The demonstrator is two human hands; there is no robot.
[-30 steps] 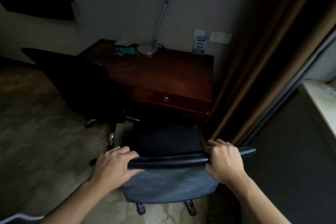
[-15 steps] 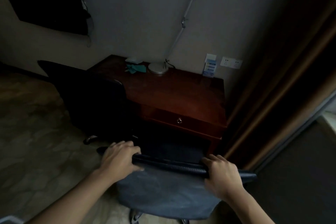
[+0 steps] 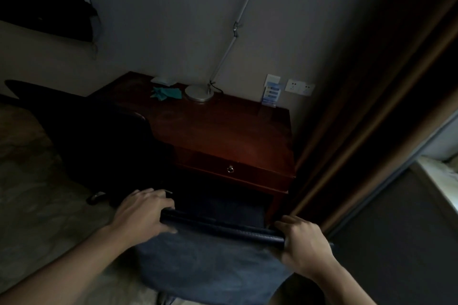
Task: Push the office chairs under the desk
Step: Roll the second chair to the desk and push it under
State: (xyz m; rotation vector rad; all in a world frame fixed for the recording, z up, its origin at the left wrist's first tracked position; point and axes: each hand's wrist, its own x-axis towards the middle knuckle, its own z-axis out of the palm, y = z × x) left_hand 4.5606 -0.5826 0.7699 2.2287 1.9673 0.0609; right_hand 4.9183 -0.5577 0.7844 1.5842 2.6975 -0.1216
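A blue office chair (image 3: pixel 210 257) stands right in front of me, its backrest toward me and its seat dark under the front edge of the reddish wooden desk (image 3: pixel 223 131). My left hand (image 3: pixel 142 213) grips the left end of the backrest's top edge. On the right end of that edge, my right hand (image 3: pixel 304 242) is closed. A second, black office chair (image 3: pixel 94 136) stands at the desk's left side, with one caster showing on the floor.
On the desk sit a round lamp base (image 3: pixel 198 93), a teal cloth (image 3: pixel 166 93) and a small card stand (image 3: pixel 271 94). A brown curtain (image 3: pixel 359 119) hangs just right of the desk. Patterned floor (image 3: pixel 37 193) lies to the left.
The blue chair has rolled forward toward the desk with both hands on its backrest, and its seat has gone under the desk edge. The view has moved closer.
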